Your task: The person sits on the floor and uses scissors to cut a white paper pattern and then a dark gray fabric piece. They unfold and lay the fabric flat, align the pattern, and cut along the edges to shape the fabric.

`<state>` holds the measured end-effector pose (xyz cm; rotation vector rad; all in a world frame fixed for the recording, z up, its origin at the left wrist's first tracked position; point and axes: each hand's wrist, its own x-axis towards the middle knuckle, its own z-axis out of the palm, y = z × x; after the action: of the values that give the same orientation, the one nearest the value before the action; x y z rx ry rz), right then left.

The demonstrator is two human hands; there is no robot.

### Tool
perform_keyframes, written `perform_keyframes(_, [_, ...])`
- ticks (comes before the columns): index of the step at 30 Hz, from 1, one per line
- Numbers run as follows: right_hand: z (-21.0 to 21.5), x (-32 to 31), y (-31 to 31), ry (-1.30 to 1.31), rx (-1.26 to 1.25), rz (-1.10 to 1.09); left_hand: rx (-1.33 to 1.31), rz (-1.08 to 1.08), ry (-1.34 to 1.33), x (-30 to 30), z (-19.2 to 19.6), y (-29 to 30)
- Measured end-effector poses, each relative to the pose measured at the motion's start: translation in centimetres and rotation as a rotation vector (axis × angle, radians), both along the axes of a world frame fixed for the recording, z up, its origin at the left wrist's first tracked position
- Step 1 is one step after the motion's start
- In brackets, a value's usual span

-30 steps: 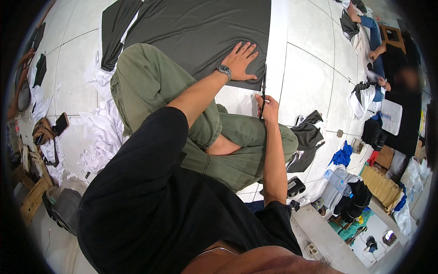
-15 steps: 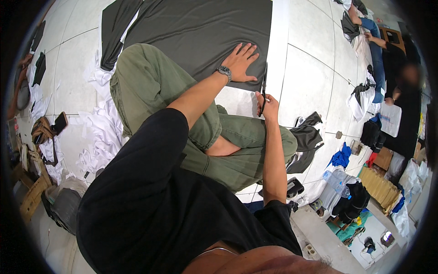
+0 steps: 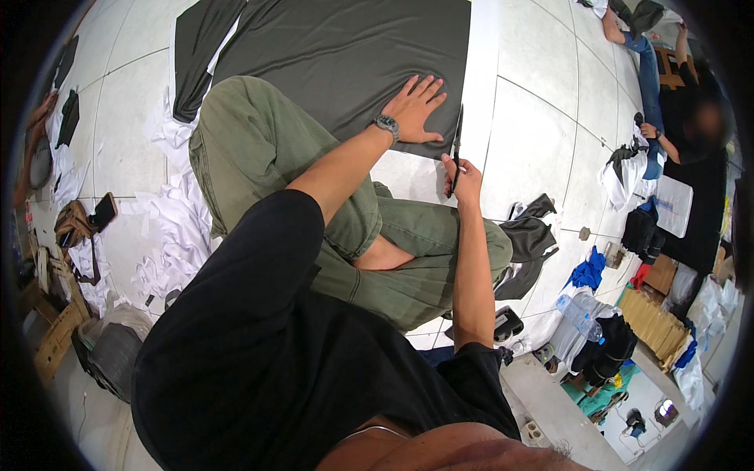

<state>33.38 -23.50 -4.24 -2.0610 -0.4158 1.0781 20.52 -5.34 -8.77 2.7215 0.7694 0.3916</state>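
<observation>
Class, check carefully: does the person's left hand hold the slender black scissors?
No, the left hand lies spread on the dark grey, smooth fabric sheet, while the right hand holds the scissors.

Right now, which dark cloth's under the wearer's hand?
Wide sheet, beneath the left hand; the narrower piece leftward and crumpled pieces by the right knee are clear of hands.

Large, pale, dark-jointed floor tiles (image 3: 542,129) spread widely, with wooden boards (image 3: 58,345) at the lower left.
</observation>
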Motion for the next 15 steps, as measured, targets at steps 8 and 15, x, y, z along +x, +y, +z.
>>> perform_keyframes(8, [0.0, 0.8, 1.2, -0.023, 0.013, 0.001, -0.031, -0.016, 0.022, -0.1, 0.0, -0.2])
perform_keyframes(15, [0.1, 0.9, 0.8, -0.039, 0.006, 0.065, -0.033, -0.013, -0.002, -0.2, 0.1, -0.4])
